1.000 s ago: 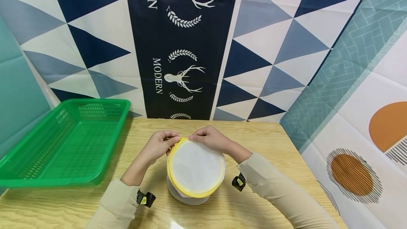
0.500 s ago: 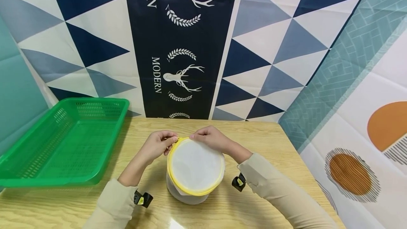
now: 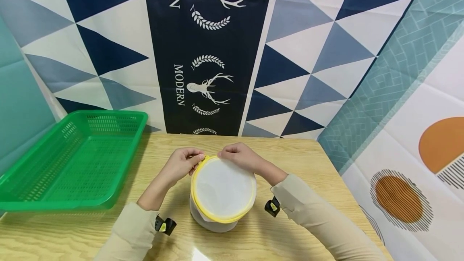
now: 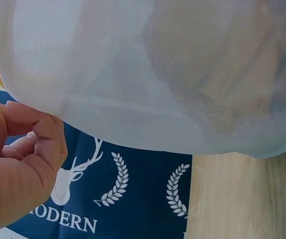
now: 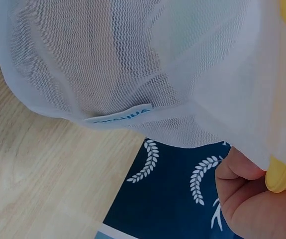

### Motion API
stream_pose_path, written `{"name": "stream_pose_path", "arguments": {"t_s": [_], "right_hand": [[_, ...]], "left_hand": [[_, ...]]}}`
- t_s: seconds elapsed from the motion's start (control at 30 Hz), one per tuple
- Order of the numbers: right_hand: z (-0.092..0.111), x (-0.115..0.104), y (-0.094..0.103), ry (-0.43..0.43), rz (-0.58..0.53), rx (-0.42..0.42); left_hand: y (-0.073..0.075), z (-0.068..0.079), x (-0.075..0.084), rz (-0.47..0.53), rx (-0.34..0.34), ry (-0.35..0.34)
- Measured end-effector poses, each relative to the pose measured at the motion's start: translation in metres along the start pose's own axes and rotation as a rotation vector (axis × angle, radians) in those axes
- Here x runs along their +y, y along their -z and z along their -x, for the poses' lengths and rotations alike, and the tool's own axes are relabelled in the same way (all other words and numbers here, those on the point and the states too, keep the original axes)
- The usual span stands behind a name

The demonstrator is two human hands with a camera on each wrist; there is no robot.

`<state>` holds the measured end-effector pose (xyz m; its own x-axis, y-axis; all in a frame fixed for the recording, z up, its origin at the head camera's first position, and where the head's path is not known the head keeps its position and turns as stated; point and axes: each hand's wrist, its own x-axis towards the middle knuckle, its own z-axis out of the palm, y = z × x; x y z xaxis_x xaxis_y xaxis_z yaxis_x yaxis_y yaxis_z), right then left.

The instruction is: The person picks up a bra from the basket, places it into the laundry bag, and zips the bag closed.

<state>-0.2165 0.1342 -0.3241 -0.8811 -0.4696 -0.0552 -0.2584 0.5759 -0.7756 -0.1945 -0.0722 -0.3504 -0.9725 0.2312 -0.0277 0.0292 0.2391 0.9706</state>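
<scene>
A white mesh laundry bag [image 3: 225, 188], round and drum-shaped with a yellow zip edge [image 3: 194, 188] about its top, stands on the wooden table. At the far left of that edge, my left hand [image 3: 182, 163] pinches the zip end between thumb and fingers; what lies under the fingertips is too small to make out. Just to its right, my right hand [image 3: 242, 158] grips the rim, thumb on top. In the right wrist view, the bag's thin mesh wall [image 5: 108, 59] bears a small label [image 5: 120, 114] with blue letters, and a yellow strip [image 5: 282, 175] shows at the fingertips.
A green plastic basket [image 3: 121, 176] with perforated sides stands on the table at left. The wooden table [image 3: 301, 204] stretches around the bag. Patterned cloth [image 3: 203, 31] hangs behind the table, and more cloth hangs on both sides.
My right thumb has slid very slightly to the right along the rim. My left hand keeps its pinch at nearly the same spot, and the bag stays in place.
</scene>
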Motion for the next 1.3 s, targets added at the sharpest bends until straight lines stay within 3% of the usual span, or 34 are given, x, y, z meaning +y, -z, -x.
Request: {"name": "stream_pose_path", "arguments": {"t_s": [0.5, 0.93, 1.3], "right_hand": [[-0.002, -0.004, -0.002, 0.043, -0.031, -0.051], [0.003, -0.01, 0.001, 0.001, -0.088, -0.049], [-0.001, 0.0, 0.0, -0.005, -0.105, -0.05]], "left_hand": [[0.0, -0.002, 0.008, 0.011, -0.003, -0.011], [-0.001, -0.004, 0.006, 0.001, 0.01, -0.011], [-0.002, -0.004, 0.004, -0.006, 0.025, -0.008]]}}
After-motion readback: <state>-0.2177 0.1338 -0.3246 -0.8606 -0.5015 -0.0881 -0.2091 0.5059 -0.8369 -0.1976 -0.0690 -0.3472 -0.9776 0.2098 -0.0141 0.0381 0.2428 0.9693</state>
